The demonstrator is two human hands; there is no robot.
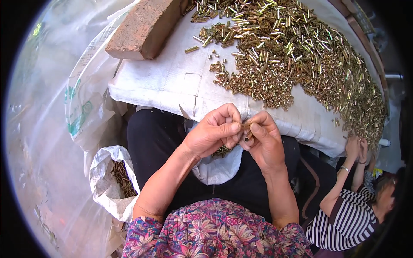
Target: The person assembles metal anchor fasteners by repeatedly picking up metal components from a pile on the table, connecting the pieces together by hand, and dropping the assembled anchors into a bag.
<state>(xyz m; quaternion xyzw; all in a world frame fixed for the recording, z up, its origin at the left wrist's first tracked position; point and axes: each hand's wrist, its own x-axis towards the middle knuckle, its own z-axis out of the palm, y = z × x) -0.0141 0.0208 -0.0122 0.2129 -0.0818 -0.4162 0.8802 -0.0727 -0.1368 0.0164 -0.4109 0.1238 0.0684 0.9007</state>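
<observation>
Over my lap, my left hand (215, 131) and my right hand (264, 139) meet, with thumbs and fingertips pinched together. A small brass-coloured metal tube (248, 138) sticks out of my right fingers, its round end showing. My left fingertips close at the same spot, but what they grip is mostly hidden by the fingers. Beneath my hands, a white bag (219, 172) rests on my lap with similar tubes (221, 151) inside. Just beyond lies a pile of short brass-coloured metal pieces (266, 88) on a white cloth-covered surface (159, 86).
Longer metal tubes (297, 32) are heaped toward the far right. A brick (144, 30) sits at the far left. Left of my leg stands an open white sack (103, 189) holding brownish tubes (123, 178). On the right, another person in a striped top (348, 219) reaches into the heap.
</observation>
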